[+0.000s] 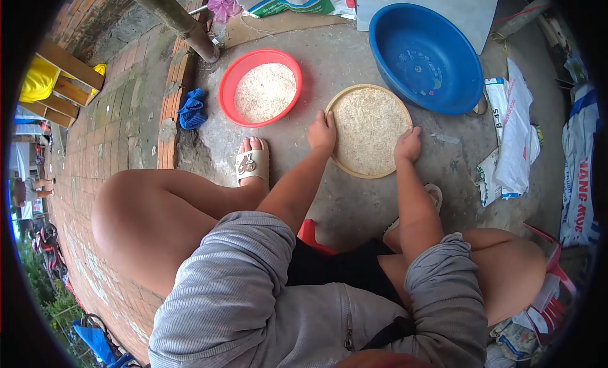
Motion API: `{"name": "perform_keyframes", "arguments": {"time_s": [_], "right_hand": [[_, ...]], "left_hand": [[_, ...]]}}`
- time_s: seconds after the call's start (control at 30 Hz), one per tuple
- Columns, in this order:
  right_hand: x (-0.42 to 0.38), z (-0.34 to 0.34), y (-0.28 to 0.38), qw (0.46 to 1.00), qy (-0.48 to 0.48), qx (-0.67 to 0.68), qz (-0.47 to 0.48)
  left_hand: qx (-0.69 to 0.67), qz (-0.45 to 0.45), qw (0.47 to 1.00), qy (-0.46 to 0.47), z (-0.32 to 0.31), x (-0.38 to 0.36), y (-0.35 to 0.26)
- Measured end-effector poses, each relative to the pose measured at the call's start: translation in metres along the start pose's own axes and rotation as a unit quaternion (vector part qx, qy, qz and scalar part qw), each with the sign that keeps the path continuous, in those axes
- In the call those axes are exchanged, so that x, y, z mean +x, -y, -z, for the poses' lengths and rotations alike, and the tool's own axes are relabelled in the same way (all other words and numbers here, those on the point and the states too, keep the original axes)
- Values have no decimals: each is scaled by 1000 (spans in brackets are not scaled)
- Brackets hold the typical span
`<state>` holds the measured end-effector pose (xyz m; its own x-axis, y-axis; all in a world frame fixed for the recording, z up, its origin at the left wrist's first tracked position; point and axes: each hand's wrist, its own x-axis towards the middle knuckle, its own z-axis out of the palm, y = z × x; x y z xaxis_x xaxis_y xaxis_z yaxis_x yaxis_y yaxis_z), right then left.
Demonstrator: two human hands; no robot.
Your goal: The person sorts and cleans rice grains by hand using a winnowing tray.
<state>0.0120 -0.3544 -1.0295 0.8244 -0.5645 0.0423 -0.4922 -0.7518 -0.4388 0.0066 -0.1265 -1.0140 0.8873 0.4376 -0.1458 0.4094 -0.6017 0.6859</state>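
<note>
A round, shallow tray (368, 132) with a light rim holds a layer of pale grains. My left hand (322, 132) grips its left edge, fingers closed on the rim. On the opposite edge, my right hand (407, 145) is closed on the rim too. Just left of the tray stands a red basin (223, 91) with pale grains inside. Behind and to the right sits a large blue basin (425, 58), with only small bits and wet-looking marks on its bottom.
Blue cloth (192, 109) lies by the brick edging at left, near a wooden post (183, 26). White sacks (513, 140) lie on the right. A printed sack (294, 1) and a pink bag (223, 7) are at the top. Sandalled feet flank the tray.
</note>
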Motion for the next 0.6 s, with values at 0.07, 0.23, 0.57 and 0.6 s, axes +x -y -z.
{"name": "perform_keyframes", "arguments": {"time_s": [0.07, 0.23, 0.57, 0.6], "right_hand": [[-27, -25, 14, 998, 14, 33, 41], [-51, -33, 40, 990, 97, 28, 96], [-10, -19, -2, 998, 27, 50, 24], [-21, -31, 5, 997, 37, 59, 32]], "left_hand": [[64, -19, 997, -27, 23, 26, 27], [117, 55, 991, -40, 50, 21, 63], [39, -11, 999, 17, 14, 17, 9], [56, -18, 998, -4, 24, 31, 24]]}}
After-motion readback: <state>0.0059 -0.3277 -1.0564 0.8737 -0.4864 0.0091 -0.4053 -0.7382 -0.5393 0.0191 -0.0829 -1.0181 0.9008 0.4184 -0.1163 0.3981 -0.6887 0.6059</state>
